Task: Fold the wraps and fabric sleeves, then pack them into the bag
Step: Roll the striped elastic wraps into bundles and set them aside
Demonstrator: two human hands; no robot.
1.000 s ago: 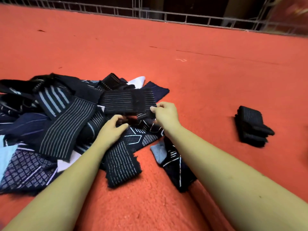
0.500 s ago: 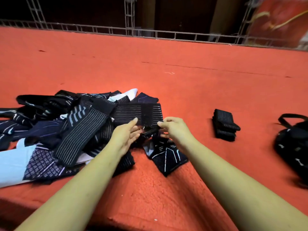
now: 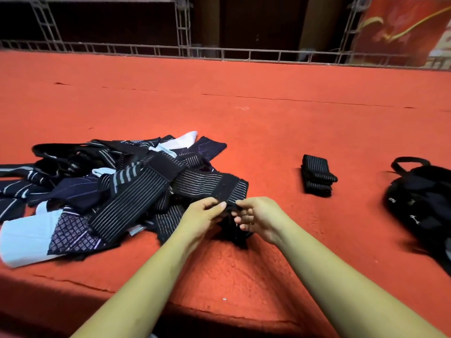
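A loose pile of dark striped wraps and patterned fabric sleeves [image 3: 102, 186] lies on the red carpet at the left. One black wrap with thin white stripes [image 3: 210, 184] stretches out of the pile towards me. My left hand [image 3: 202, 213] and my right hand [image 3: 258, 215] both pinch its near end, fingertips almost touching. A dark sleeve [image 3: 234, 230] hangs below the hands, partly hidden by them. A stack of folded black wraps [image 3: 317, 175] sits to the right. The black bag [image 3: 424, 203] with a handle lies at the far right edge.
The red carpeted platform [image 3: 244, 113] stretches far back to a metal truss rail [image 3: 219, 54]. Its front edge drops off just below my forearms. Bare carpet lies between the pile, the folded stack and the bag.
The view has tilted up, bringing the bag into sight at the right. My hands have come together on the end of the striped wrap; the left hand was open half a second ago.
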